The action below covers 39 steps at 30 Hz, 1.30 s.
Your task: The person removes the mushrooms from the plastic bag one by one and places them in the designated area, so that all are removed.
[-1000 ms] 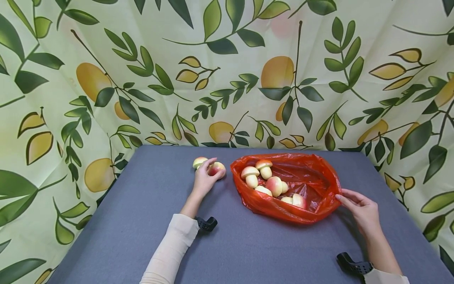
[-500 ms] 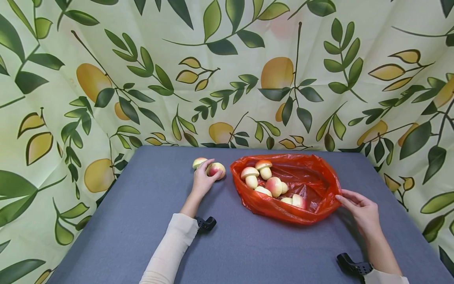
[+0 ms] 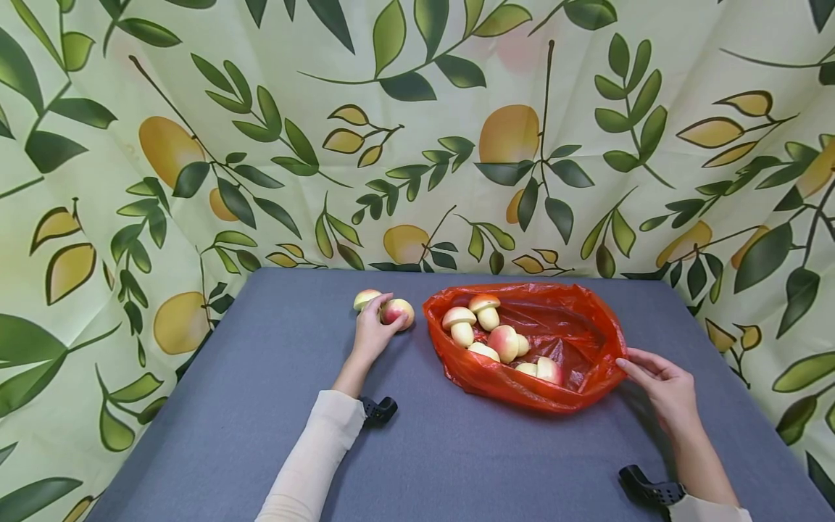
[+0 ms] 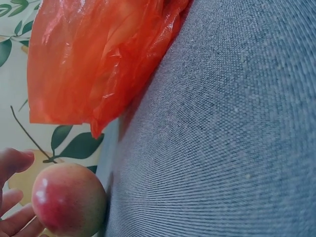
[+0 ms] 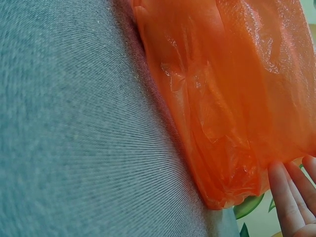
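My left hand is at a toy mushroom with a pink-and-cream cap. In the left wrist view the round cap stands on the cloth, the thumb held apart above it and the fingers beside it. A second mushroom lies just behind that hand, partly covered by it. With thumb and fingers, my right hand pinches the right rim of a red plastic bag. The bag's mouth is spread wide, and several similar mushrooms lie inside, mostly toward its left side.
A blue-grey cloth covers the table. Behind it hangs a curtain printed with leaves and fruit. The bag stands a short way right of my left hand. A black camera mount sits on the left wrist.
The left hand has drawn back slightly from the mushroom, leaving more of its cap in sight. The right hand and the bag have stayed put.
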Each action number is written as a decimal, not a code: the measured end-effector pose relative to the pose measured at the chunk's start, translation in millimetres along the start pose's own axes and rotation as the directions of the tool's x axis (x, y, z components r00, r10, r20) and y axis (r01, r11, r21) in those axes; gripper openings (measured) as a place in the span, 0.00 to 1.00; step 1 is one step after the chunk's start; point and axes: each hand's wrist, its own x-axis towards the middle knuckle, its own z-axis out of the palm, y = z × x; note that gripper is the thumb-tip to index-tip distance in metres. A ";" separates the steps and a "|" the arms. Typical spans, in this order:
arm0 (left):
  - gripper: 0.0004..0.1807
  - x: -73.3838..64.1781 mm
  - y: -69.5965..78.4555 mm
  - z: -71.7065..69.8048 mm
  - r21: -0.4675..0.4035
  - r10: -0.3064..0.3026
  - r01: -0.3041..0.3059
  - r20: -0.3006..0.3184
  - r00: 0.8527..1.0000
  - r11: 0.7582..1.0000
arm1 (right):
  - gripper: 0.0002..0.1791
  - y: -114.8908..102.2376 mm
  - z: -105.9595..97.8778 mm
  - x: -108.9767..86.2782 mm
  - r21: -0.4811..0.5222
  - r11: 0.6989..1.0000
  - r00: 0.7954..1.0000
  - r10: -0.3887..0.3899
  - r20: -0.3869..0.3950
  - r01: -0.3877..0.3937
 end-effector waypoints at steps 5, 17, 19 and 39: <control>0.27 1.5 -11.0 4.2 -0.033 0.071 -0.071 -0.028 0.997 0.997 | 0.13 -0.6 -0.3 0.1 -0.014 1.000 1.000 0.008 -0.001 -0.008; 0.30 0.5 -5.2 3.9 0.025 -0.001 0.001 0.028 1.000 1.000 | 0.14 0.9 0.0 0.7 -0.003 1.000 1.000 -0.016 -0.001 0.016; 0.30 0.0 -3.3 4.1 0.029 -0.010 0.009 0.037 0.999 1.000 | 0.14 1.2 0.1 0.5 -0.001 1.000 1.000 -0.023 0.001 0.023; 0.35 0.6 -4.5 11.0 0.005 -0.016 0.015 0.114 0.993 1.000 | 0.13 -1.0 -0.2 0.4 -0.008 1.000 1.000 0.026 -0.003 -0.026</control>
